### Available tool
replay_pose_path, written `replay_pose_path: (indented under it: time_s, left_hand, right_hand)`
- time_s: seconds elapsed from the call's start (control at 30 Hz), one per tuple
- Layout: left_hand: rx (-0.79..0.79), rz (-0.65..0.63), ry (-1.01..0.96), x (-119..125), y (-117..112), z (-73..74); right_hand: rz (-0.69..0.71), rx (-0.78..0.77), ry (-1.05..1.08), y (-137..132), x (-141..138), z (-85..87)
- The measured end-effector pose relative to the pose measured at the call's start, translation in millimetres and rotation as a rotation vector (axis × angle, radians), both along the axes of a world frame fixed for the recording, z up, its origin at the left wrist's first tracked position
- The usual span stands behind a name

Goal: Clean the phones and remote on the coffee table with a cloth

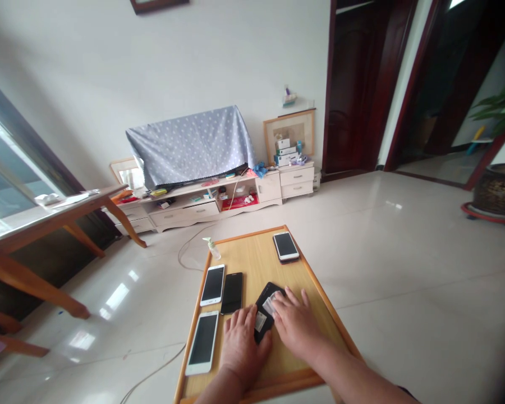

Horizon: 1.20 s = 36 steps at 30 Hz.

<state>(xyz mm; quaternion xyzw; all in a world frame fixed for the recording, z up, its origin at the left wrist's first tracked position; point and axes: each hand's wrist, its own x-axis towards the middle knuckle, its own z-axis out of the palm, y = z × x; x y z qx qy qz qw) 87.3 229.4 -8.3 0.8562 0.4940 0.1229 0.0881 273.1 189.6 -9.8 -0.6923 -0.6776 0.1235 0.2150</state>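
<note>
While the left hand [243,343] braces the lower end of a black phone [264,302], the right hand [295,321] works at its upper half. Phone lies aslant on a small wooden table [252,252], towards the near side and between the hands, label [260,321] upward.

Left hand: fingers bent and close together along the left edge, thumb set apart at the lower right; phone held between them. Right hand: outer fingers spread, fingertips bearing on a crumpled white tissue [271,302] against the phone. Cannot tell whether the tissue is pinched or only pressed; right thumb not clear.

Left of the hands, three more phones, screens up: a dark phone [232,293] nearest the left fingers, a white phone [212,285] just beside it, and a second white phone [202,343] nearer the person, along the left rim. At the far right corner, a phone with a white front [286,246] rests on a darker one. Pump bottle [214,248] stands at the far left corner.

Beyond, against the wall: a pale cabinet [269,187], a dotted cloth [189,148] draped above it, small boxes [285,152] at its right end.
</note>
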Motion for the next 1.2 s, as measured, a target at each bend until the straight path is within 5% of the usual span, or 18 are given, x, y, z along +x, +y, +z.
replay_pose_path:
  time_s: [0.13, 0.4, 0.6, 0.83, 1.03, 1.2]
  left_hand:
    - [-0.008, 0.008, 0.002, 1.2, -0.3, 1.9]
    - [0.0, 0.004, 0.018, -0.3, -0.1, 1.0]
    - [0.009, -0.004, -0.009, -0.3, -0.7, 3.3]
    - [-0.017, 0.013, -0.005, -2.5, 0.1, 1.7]
    - [-0.037, -0.009, -0.026, -1.8, -0.3, 6.2]
    - [-0.04, 0.01, -0.011, -2.0, 1.0, 3.1]
  right_hand:
    - [0.085, 0.008, 0.027, -3.2, -11.7, -1.9]
    - [-0.086, 0.001, -0.02, 13.3, -0.3, 0.8]
    - [0.06, 0.025, 0.0, 8.7, -19.9, -4.8]
    - [-0.085, -0.003, -0.025, 24.1, -10.2, -4.1]
    - [0.044, 0.044, 0.014, 23.1, -27.3, -6.9]
    - [-0.073, -0.018, -0.015, 35.3, -21.8, -3.5]
